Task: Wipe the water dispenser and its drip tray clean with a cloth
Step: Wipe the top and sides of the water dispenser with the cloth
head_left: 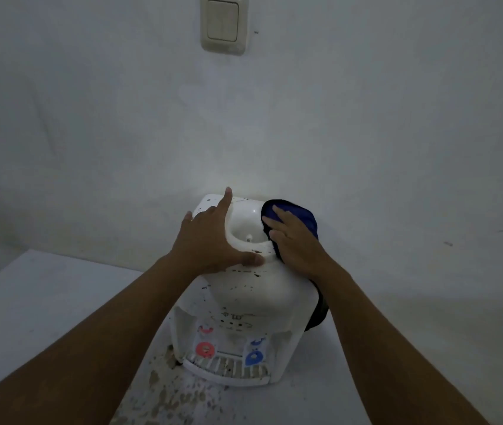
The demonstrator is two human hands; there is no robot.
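The water dispenser [244,289] stands close to the wall [366,133], so there is little room behind it. The left hand [210,240] and the right hand [296,240] with the blue cloth [287,210] cover much of its top. The tabletop [44,302] has open room on the left and right. Both arms cross the space in front, above the drip tray [228,371].
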